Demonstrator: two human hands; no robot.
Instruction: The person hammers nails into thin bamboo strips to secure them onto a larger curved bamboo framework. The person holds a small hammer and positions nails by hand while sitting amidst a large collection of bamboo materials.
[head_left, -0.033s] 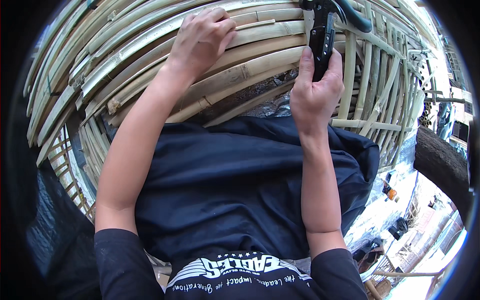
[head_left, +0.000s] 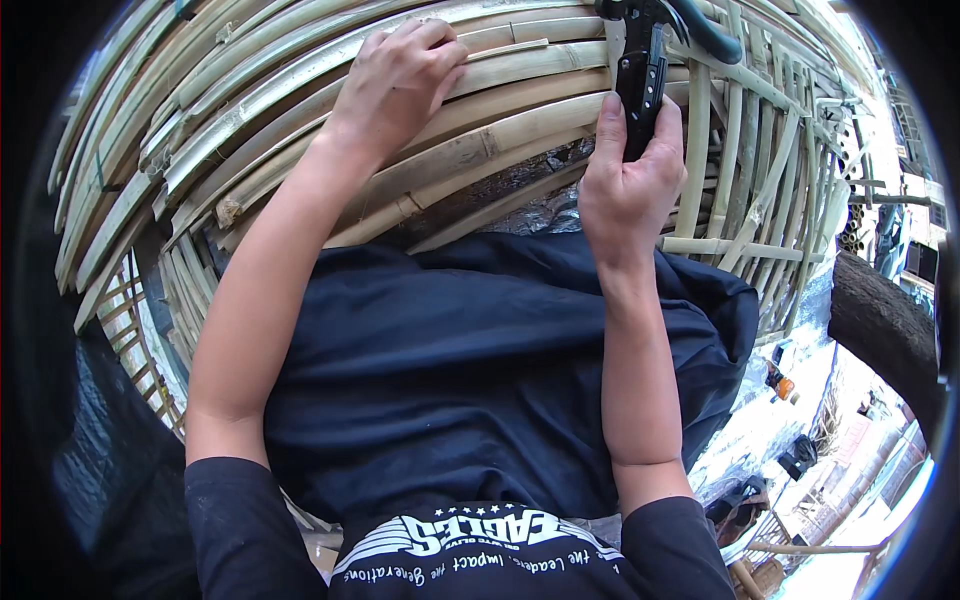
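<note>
My right hand [head_left: 635,190] is wrapped round the lower handle of a black hammer multi-tool [head_left: 640,80], thumb along its side. The tool stands upright in the picture, its dark metal head cut by the upper edge. Farther left, my left hand [head_left: 405,80] rests over the split bamboo strips [head_left: 430,185] with its fingers curled closed. Whatever its fingertips hold, if anything, is hidden. Just right of those fingers, a thin bamboo sliver [head_left: 510,50] lies along the strips.
Dark cloth [head_left: 450,340] covers my lap, below the strips. On the right stands a lattice of bamboo slats [head_left: 750,170], with a blue-grey curved piece [head_left: 710,35] above it. A thick brown trunk [head_left: 880,320] and an orange bottle [head_left: 783,385] are beyond it.
My left hand and forearm have shifted very slightly left. My right hand and the hammer multi-tool have barely moved.
</note>
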